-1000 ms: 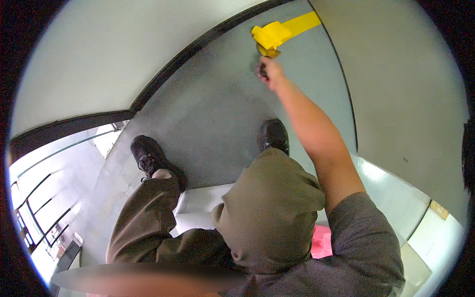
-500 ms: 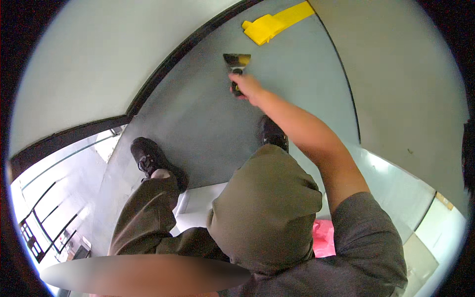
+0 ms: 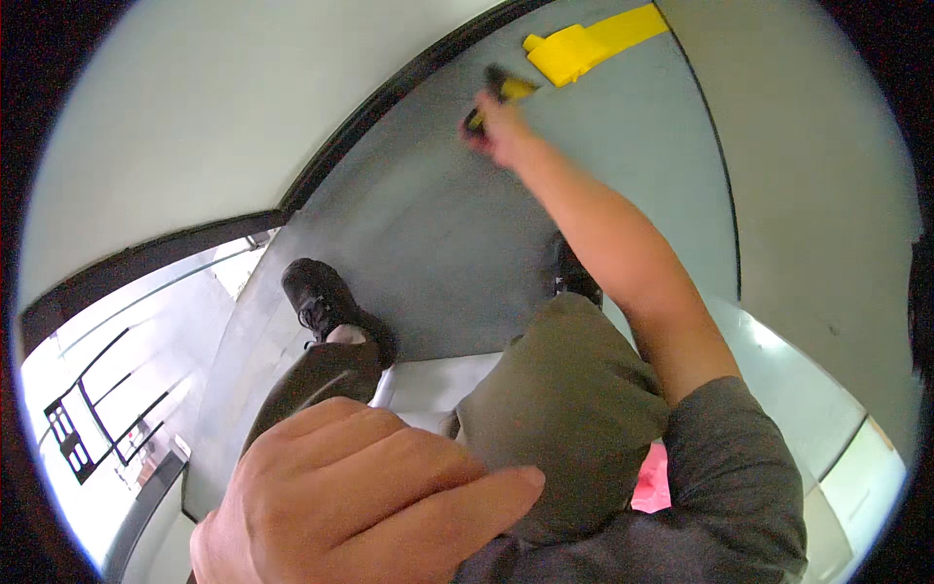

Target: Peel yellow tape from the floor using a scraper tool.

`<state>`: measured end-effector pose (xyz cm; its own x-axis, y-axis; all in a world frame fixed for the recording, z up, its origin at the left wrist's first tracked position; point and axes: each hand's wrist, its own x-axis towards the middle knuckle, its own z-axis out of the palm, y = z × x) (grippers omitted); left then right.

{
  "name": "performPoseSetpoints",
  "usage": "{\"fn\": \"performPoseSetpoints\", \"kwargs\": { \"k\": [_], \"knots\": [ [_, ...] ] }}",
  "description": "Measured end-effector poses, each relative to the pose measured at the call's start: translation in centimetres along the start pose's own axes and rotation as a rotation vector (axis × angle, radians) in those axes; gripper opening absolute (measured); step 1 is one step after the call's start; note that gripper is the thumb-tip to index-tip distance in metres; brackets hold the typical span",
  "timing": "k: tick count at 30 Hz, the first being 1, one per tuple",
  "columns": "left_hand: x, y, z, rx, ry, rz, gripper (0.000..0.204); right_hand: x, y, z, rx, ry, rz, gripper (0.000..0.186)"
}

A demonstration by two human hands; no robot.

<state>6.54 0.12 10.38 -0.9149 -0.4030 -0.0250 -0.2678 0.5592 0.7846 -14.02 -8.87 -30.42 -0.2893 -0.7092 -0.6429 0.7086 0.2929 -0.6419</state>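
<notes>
**Scraper (image 3: 500,83) clamped in my right hand (image 3: 496,127), just left of the yellow tape (image 3: 574,51)**

My right hand is closing around the scraper's dark handle, fingers wrapped together. The wide blade is showing past my knuckles, blurred, and is pointing toward the yellow tape; it is sitting just to the left of the tape's folded end and slightly nearer to me. I cannot tell whether its edge is touching the grey floor (image 3: 457,224). The tape itself is lying on that floor, its near end doubled over in a thick flap and its other end running right to the foot of the pale panel (image 3: 808,127).

My left hand (image 3: 370,496) is hanging well apart from the tape, much nearer to me, its back facing up. Its fingers are lying together, but the palm is hidden, so I cannot tell whether it is holding anything.

A black baseboard (image 3: 375,102) is curving along the floor to the left of the tape. My black left shoe (image 3: 321,292) and black right shoe (image 3: 581,277) are resting on my side of the tape, the left one farther from it. Something pink (image 3: 653,479) is showing beside my olive trousers (image 3: 569,399), well back from the tape.
</notes>
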Motion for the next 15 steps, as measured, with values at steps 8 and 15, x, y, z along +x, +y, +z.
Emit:
{"fn": "performPoseSetpoints", "kwargs": {
  "k": [8,15],
  "knots": [
    [1.2,-2.1,0.1,0.017,-0.088,0.029,0.028,0.3,-2.6,-2.4,0.028,0.208,0.047,0.036],
    [0.4,-1.2,-0.3,0.026,-0.112,0.005,0.030,2.4,-4.2,-2.9,-0.110,0.149,-0.029,0.027]
  ]
}}
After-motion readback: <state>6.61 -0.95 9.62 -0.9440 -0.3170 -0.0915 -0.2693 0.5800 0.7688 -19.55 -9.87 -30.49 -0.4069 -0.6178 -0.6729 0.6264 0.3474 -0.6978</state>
